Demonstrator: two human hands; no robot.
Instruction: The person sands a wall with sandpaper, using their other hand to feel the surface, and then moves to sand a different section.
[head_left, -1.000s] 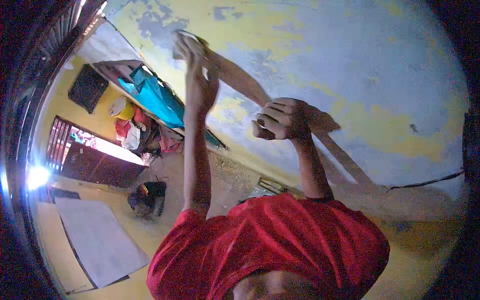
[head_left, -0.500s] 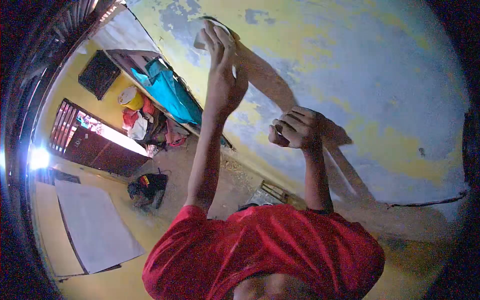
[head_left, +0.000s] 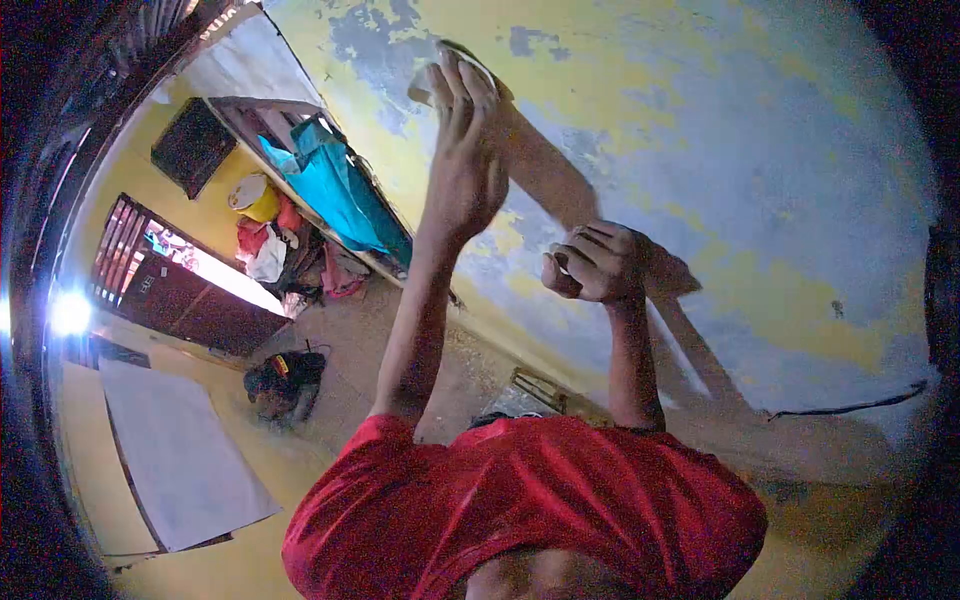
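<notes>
My left hand (head_left: 468,150) is raised against the peeling wall (head_left: 720,190), its fingers pressing a thin pale sheet (head_left: 420,92) that looks like sandpaper onto the surface. Part of the sheet is hidden under the fingers. Lower and to the right, my right hand (head_left: 596,262) is curled into a loose fist close to the wall. A dark gap shows between its thumb and fingers, and no object is visible in it. Both arms cast long shadows on the wall.
On the left, a turquoise sheet (head_left: 335,190) hangs beside the wall's edge. A yellow bucket (head_left: 258,200) sits above piled cloths (head_left: 268,255). A dark shape, apparently a crouching person (head_left: 285,382), is on the floor near the door (head_left: 195,305). A white board (head_left: 185,455) stands lower left.
My left hand and the pale sheet have shifted slightly right and down along the wall. My right hand has barely moved. The crouching figure's outline has changed, and the room appears slightly farther left.
</notes>
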